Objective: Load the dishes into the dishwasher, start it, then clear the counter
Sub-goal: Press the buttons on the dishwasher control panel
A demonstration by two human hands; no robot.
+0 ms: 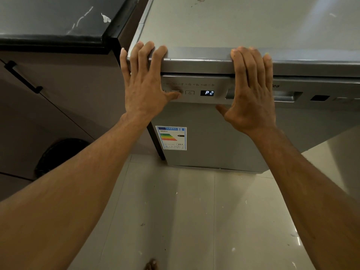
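Observation:
The silver dishwasher (210, 137) stands in front of me with its door closed. Its small display (207, 93) reads P2. My left hand (144, 82) lies flat against the top front edge at the left corner, fingers over the rim, and its thumb touches a button on the control panel (191, 88). My right hand (251, 90) lies flat over the top edge further right, covering part of the recessed door handle (288, 96). Neither hand holds anything.
The dishwasher's grey top (243, 22) is bare. A dark counter (50, 18) over brown cabinets with a black handle (23, 77) stands to the left. A dark round bin (58, 154) sits low left. An energy label (171, 137) is stuck on the door. Pale floor tiles (194, 221) lie below.

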